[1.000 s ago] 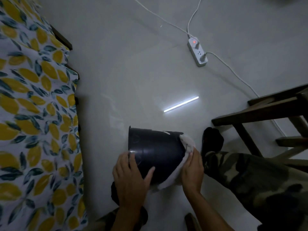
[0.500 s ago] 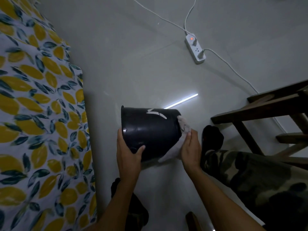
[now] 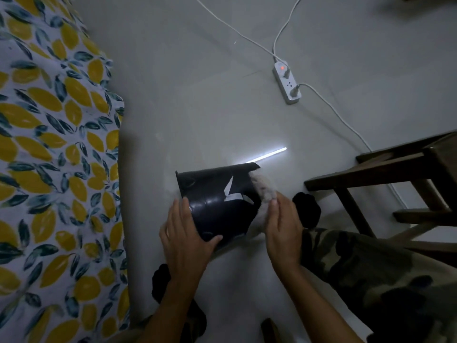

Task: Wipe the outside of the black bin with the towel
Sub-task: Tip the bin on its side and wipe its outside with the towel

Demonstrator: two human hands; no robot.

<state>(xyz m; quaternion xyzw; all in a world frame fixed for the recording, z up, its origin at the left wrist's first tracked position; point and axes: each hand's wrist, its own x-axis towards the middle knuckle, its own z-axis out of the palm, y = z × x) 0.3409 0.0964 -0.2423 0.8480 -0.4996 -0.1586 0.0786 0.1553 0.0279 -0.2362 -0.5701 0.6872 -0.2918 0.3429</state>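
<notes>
The black bin [image 3: 217, 196] is held on its side above the floor, rim to the left, base to the right, with white marks on its wall. My left hand [image 3: 185, 233] grips its near side by the rim end, thumb on the wall. A white fluffy towel [image 3: 263, 191] is pressed against the bin's base end. My right hand [image 3: 282, 224] lies flat on the towel, holding it to the bin. Part of the towel is hidden behind the hand and the bin.
A bed with a lemon-print sheet [image 3: 54, 157] fills the left. A white power strip [image 3: 286, 82] with cables lies on the grey floor beyond. A dark wooden chair [image 3: 385, 174] stands at the right, above my camouflage-trousered leg [image 3: 371, 273]. A light strip's reflection [image 3: 269, 154] shows on the floor.
The bin has turned in my hands, so the white marks now face me lower on its wall. My right hand with the towel has stayed at the base end.
</notes>
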